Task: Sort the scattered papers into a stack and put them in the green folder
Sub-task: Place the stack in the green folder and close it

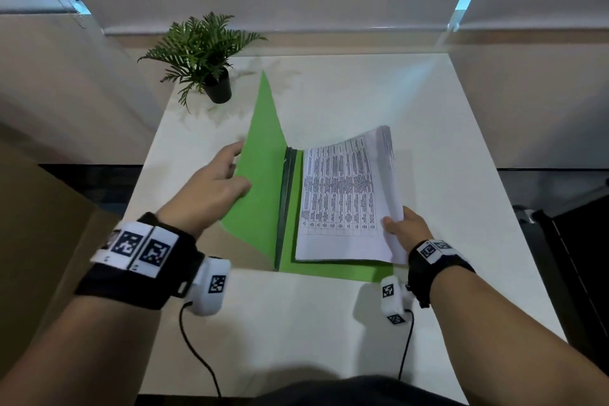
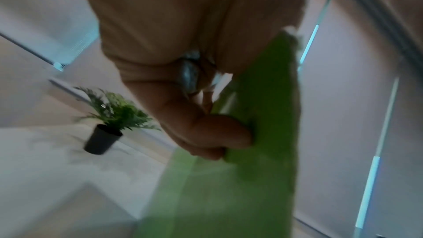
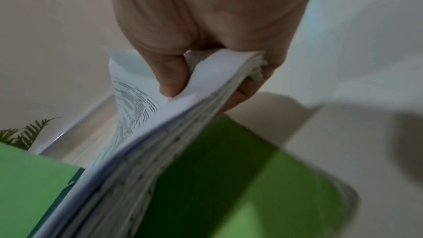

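Note:
The green folder (image 1: 260,188) lies open on the white table, its front cover raised on the left. My left hand (image 1: 217,178) holds that cover by its outer edge, thumb on the inner face, fingers behind; the left wrist view shows the cover (image 2: 263,115) pinched. A stack of printed papers (image 1: 346,198) rests with its left edge on the folder's back panel (image 1: 329,269) near the dark spine. My right hand (image 1: 403,224) pinches the stack's near right corner and keeps that side lifted. In the right wrist view my thumb lies on top of the papers (image 3: 206,100), fingers beneath, above the green panel (image 3: 217,178).
A small potted fern (image 1: 207,56) in a black pot stands at the table's (image 1: 445,148) far left corner. A brown cardboard surface (image 1: 43,224) is left of the table. Dark equipment (image 1: 573,257) sits to the right. Cables trail from both wrist cameras.

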Action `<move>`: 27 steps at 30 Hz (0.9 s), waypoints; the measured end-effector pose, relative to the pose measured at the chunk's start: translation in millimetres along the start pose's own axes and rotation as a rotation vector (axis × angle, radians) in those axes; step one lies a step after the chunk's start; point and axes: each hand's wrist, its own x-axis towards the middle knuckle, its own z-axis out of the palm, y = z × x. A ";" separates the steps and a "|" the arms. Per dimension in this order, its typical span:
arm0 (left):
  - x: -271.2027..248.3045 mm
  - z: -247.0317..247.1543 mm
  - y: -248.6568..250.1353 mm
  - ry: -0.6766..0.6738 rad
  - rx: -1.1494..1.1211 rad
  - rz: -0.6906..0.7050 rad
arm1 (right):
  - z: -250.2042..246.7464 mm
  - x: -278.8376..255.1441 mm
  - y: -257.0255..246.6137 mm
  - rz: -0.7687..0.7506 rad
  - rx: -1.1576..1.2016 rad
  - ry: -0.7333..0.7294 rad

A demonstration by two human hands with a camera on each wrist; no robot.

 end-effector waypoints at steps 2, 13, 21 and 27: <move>-3.2 21.4 9.2 -0.030 0.014 0.022 | 9.6 -6.1 6.5 0.040 0.015 -0.012; -11.2 61.1 14.6 -0.080 0.039 0.085 | 31.2 -3.6 8.0 0.089 -0.153 -0.049; -10.8 72.2 16.9 -0.135 0.071 0.092 | 30.6 -6.4 -13.4 0.057 -0.392 0.058; 17.5 93.2 -26.0 -0.118 0.249 -0.025 | -7.1 6.9 -10.3 0.192 -0.080 0.089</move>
